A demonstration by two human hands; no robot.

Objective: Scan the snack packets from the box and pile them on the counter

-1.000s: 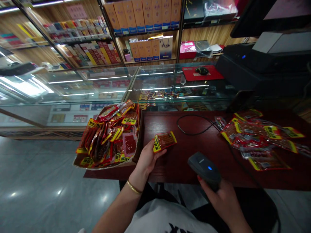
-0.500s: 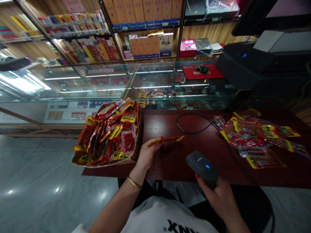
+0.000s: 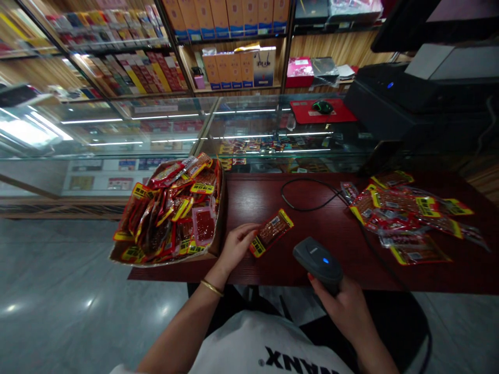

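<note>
Pinched by its left end in my left hand [image 3: 236, 248] is a red and yellow snack packet [image 3: 272, 232], its face with a white barcode label turned up over the dark red table. My right hand [image 3: 345, 301] is wrapped round the handle of a dark grey barcode scanner [image 3: 318, 262], whose blue light is on. The scanner's head points toward the packet, a short gap apart. Left of my left hand stands an open cardboard box [image 3: 221, 223] heaped with similar packets. More loose packets [image 3: 401, 213] lie in a pile on the table's right side.
A black cable [image 3: 307, 209] loops across the table [image 3: 249, 195]. Behind it runs a glass display counter [image 3: 249, 122] with a mouse [image 3: 323, 107] on a red pad [image 3: 302, 115]. A dark machine [image 3: 413, 111] stands at the back right, and a phone-like slab [image 3: 380, 156] leans before it.
The packet in my left hand has turned from edge-on to flat, showing its barcode side. The scanner stays in my right hand, nearly in place. The view has shifted slightly.
</note>
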